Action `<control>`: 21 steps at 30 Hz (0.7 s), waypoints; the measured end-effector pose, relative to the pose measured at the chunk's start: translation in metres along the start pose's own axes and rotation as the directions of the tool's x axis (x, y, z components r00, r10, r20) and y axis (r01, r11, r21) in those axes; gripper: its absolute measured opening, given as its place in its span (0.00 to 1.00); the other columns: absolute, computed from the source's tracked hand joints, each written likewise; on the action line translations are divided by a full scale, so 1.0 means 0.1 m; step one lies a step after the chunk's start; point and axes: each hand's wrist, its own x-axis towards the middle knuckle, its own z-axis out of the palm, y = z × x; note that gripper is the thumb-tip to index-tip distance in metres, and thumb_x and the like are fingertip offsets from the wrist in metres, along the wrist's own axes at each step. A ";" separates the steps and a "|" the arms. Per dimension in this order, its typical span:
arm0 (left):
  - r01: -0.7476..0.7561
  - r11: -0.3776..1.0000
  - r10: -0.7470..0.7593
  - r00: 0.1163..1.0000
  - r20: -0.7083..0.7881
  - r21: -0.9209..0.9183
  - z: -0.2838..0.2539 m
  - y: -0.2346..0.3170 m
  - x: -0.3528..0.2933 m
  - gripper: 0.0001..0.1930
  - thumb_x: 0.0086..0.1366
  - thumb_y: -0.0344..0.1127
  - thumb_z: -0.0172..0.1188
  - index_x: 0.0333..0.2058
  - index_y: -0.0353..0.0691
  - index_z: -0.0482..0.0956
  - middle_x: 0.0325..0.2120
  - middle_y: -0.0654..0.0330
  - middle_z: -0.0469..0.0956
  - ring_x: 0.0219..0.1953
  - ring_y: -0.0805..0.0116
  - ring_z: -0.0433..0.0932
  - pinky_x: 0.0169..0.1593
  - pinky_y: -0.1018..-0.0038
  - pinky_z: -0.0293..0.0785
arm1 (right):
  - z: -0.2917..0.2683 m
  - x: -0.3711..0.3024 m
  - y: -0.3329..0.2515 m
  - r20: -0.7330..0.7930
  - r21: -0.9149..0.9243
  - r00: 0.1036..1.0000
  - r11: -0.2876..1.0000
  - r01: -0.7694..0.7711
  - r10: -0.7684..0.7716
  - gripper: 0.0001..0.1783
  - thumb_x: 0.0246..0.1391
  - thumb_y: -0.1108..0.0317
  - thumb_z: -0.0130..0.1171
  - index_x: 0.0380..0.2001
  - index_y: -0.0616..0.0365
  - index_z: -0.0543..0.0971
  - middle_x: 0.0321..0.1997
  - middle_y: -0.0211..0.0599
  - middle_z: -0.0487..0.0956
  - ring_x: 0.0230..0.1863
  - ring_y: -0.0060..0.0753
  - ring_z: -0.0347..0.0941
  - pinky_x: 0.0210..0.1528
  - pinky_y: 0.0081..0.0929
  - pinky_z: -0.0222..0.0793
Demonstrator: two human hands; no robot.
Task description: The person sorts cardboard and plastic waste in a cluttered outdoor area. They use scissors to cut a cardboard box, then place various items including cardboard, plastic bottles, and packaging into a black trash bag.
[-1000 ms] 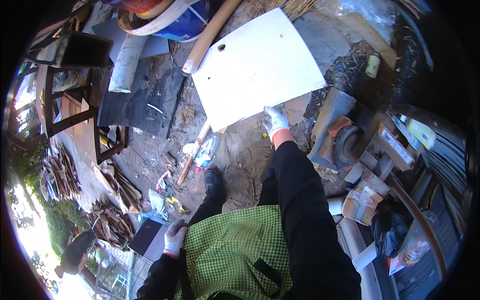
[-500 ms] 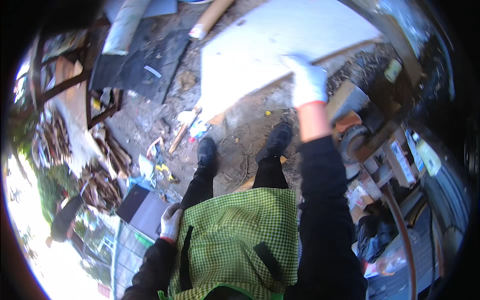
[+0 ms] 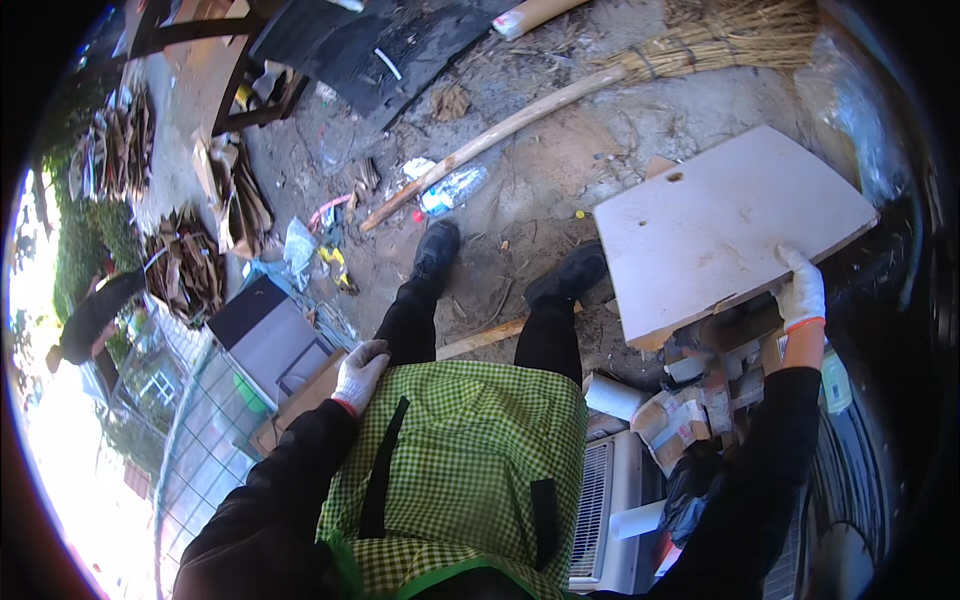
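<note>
My right hand point(image 3: 802, 290), in a white glove with an orange cuff, grips the near edge of a pale flat board point(image 3: 725, 225). Its thumb lies on top; the other fingers are hidden below. The board is tilted, with a chipped edge and a small dark hole near its far side. My left hand point(image 3: 362, 376), gloved alike, is loosely closed beside the green checked apron point(image 3: 480, 430), with nothing visible in it. A straw broom point(image 3: 690, 50) with a long wooden handle lies across the ground beyond my feet, a clear plastic bottle point(image 3: 455, 188) beside the handle.
Bundles of flattened cardboard point(image 3: 188, 265) stand at the left, near a wire mesh fence point(image 3: 200, 430). A dark sheet point(image 3: 370, 50) lies ahead. At the right are boxes, bricks and a vented white appliance point(image 3: 600, 500). Another person point(image 3: 95, 320) bends at far left.
The board has moved right and toward me with my right hand, uncovering the broom and the bottle. My left hand stays by the apron. The view has shifted.
</note>
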 end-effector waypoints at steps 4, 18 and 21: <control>0.051 0.998 -0.052 0.997 0.054 0.024 0.08 -0.15 -0.14 0.20 0.64 0.30 0.58 0.54 0.30 0.74 0.47 0.54 0.80 0.49 0.68 0.78 0.56 0.74 0.71 | -0.23 0.29 0.17 -0.038 0.023 0.996 0.996 -0.082 0.083 0.20 0.46 0.60 0.70 0.43 0.50 0.80 0.45 0.28 0.80 0.47 0.30 0.74 0.45 0.33 0.69; -0.056 0.927 0.011 0.992 0.123 0.372 -0.60 -0.41 -0.44 0.23 0.58 0.34 0.62 0.52 0.34 0.75 0.48 0.47 0.79 0.52 0.54 0.78 0.56 0.64 0.73 | 1.99 -0.91 0.57 0.128 -0.992 0.838 -0.083 0.099 -0.530 0.32 0.56 0.56 0.58 0.62 0.56 0.69 0.55 0.51 0.77 0.54 0.54 0.75 0.57 0.42 0.71; -0.356 0.800 0.357 0.929 0.093 0.484 -0.90 -0.56 -0.61 0.21 0.55 0.31 0.63 0.49 0.35 0.76 0.46 0.48 0.79 0.49 0.48 0.77 0.53 0.60 0.73 | 3.43 -0.69 1.19 0.694 -0.719 0.598 -0.417 0.556 -0.401 0.36 0.54 0.60 0.60 0.66 0.54 0.64 0.65 0.47 0.70 0.65 0.49 0.66 0.66 0.42 0.61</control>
